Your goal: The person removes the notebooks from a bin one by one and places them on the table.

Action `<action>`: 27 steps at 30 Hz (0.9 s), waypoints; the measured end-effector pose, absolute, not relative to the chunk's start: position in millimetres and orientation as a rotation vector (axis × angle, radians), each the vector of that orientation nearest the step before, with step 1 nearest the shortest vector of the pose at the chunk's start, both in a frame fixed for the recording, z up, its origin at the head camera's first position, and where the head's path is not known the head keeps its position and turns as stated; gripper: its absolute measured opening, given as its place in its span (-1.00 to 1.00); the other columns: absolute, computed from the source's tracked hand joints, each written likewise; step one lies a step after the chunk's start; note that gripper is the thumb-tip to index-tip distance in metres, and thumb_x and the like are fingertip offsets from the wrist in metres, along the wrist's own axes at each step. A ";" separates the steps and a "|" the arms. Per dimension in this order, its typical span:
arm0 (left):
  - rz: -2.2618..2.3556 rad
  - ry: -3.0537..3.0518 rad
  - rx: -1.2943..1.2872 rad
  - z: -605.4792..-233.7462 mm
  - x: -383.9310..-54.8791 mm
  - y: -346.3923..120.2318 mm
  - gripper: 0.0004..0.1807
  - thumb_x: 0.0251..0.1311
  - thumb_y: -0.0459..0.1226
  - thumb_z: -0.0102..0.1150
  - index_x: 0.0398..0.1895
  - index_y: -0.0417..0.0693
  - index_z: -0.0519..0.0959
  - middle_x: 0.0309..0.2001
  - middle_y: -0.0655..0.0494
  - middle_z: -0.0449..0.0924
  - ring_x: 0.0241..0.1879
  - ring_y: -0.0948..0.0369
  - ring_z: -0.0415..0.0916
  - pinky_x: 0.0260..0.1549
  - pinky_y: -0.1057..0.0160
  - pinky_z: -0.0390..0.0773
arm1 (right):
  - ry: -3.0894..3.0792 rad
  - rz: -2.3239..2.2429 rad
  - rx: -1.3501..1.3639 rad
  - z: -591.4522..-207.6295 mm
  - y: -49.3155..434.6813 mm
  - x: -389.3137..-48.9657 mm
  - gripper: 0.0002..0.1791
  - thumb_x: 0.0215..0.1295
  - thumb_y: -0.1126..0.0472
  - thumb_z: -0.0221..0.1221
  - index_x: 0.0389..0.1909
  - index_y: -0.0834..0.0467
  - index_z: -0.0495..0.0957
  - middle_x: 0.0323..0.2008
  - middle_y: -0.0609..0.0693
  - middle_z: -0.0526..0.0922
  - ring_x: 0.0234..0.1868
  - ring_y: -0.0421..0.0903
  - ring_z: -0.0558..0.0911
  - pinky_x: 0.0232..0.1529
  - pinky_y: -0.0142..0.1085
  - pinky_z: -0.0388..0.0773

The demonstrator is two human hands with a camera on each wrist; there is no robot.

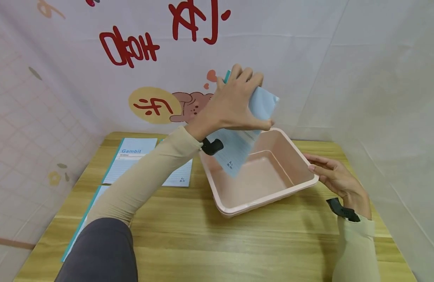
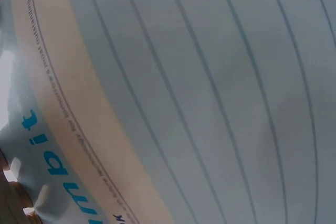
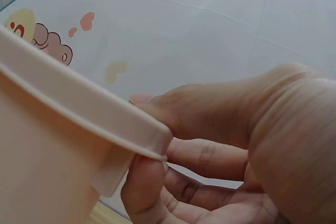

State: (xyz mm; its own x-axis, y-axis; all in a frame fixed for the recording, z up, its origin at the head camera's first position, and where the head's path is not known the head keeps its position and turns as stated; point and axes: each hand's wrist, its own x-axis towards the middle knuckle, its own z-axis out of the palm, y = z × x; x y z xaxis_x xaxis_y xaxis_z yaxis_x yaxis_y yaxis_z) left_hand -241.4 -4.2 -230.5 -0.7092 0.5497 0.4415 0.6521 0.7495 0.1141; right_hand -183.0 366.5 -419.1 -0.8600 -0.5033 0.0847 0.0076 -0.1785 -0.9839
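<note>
Above the far side of a pale pink plastic basin (image 1: 257,172), my left hand (image 1: 236,103) grips a light blue notebook (image 1: 234,156) by its edges, fingers across the top and thumb on the near side. The notebook is tilted, one corner pointing down over the basin. Its lined cover, with the blue "Gambit" lettering, fills the left wrist view. My right hand (image 1: 340,178) pinches the basin's right rim; in the right wrist view the thumb (image 3: 194,111) lies on top and the fingers are curled beneath the rim. The basin stands on the table, its visible floor bare.
Similar notebooks lie on the wooden table (image 1: 202,243) at the left: one marked "Gambit" (image 1: 132,156), another (image 1: 178,172) partly under my left arm, and a third (image 1: 83,219) nearer me, mostly covered by the sleeve. A printed white cloth (image 1: 290,58) hangs behind the table.
</note>
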 end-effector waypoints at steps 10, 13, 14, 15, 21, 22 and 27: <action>-0.481 -2.614 -0.684 -231.9 -229.5 -64.7 -0.14 -0.12 0.44 0.26 0.06 0.03 0.38 0.07 0.04 0.43 0.20 0.05 0.18 -0.07 -0.14 0.30 | 1.749 -2.112 -0.574 -419.7 367.4 -183.4 -0.50 0.53 0.56 -0.15 0.43 0.36 0.35 0.27 -0.02 0.61 0.15 -0.17 0.66 0.06 -0.36 0.65; -0.509 -2.644 -0.611 -241.2 -225.6 -82.5 -0.08 -0.12 0.43 0.28 0.16 0.02 0.38 0.14 0.02 0.43 0.23 0.02 0.17 -0.06 -0.16 0.30 | 1.745 -2.108 -0.588 -420.2 366.9 -183.6 -0.50 0.53 0.56 -0.15 0.43 0.37 0.34 0.27 -0.02 0.61 0.16 -0.16 0.66 0.06 -0.35 0.66; -0.515 -2.659 -0.585 -244.6 -224.0 -88.1 -0.06 -0.12 0.43 0.29 0.18 0.01 0.38 0.16 0.01 0.43 0.23 0.02 0.16 -0.05 -0.17 0.31 | 1.745 -2.105 -0.594 -420.3 366.8 -183.9 -0.50 0.53 0.56 -0.15 0.44 0.38 0.34 0.28 -0.02 0.60 0.16 -0.16 0.66 0.06 -0.34 0.66; -0.521 -2.670 -0.561 -248.3 -222.5 -93.8 -0.05 -0.12 0.42 0.30 0.20 0.01 0.38 0.16 0.00 0.44 0.23 0.01 0.16 -0.05 -0.19 0.33 | 1.750 -2.103 -0.599 -420.4 366.7 -184.1 -0.50 0.53 0.56 -0.15 0.44 0.38 0.33 0.28 -0.02 0.60 0.16 -0.17 0.66 0.07 -0.35 0.66; -0.527 -2.741 -0.420 -274.1 -214.6 -125.8 0.00 -0.11 0.38 0.35 0.24 -0.10 0.37 0.22 -0.09 0.44 0.26 -0.05 0.15 0.02 -0.38 0.33 | 1.764 -2.101 -0.600 -420.8 367.0 -184.2 -0.50 0.54 0.56 -0.16 0.45 0.38 0.31 0.28 -0.03 0.60 0.16 -0.18 0.65 0.06 -0.35 0.66; -0.527 -2.758 -0.396 -278.6 -213.1 -130.9 -0.01 -0.10 0.38 0.34 0.23 -0.11 0.37 0.22 -0.10 0.43 0.26 -0.06 0.15 0.03 -0.40 0.32 | 1.759 -2.100 -0.606 -420.9 367.0 -184.2 -0.49 0.54 0.56 -0.16 0.45 0.39 0.30 0.29 -0.03 0.60 0.17 -0.17 0.65 0.07 -0.35 0.66; -0.548 -2.825 -0.285 -306.2 -206.4 -155.1 -0.04 -0.09 0.35 0.35 0.20 -0.13 0.36 0.18 -0.13 0.42 0.23 -0.09 0.15 0.01 -0.46 0.29 | 1.751 -2.088 -0.631 -420.5 366.6 -184.7 -0.48 0.54 0.55 -0.17 0.47 0.38 0.28 0.30 -0.02 0.58 0.19 -0.16 0.64 0.09 -0.34 0.65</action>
State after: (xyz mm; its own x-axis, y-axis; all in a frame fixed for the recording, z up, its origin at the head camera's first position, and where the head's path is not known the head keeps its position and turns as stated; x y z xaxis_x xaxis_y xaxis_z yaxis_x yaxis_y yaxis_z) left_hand -206.4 -155.1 -306.2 -0.9499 0.1424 0.2784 0.2362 0.9102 0.3404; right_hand -184.7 366.6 -420.5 -0.8424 -0.5263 0.1155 -0.0222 -0.1802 -0.9834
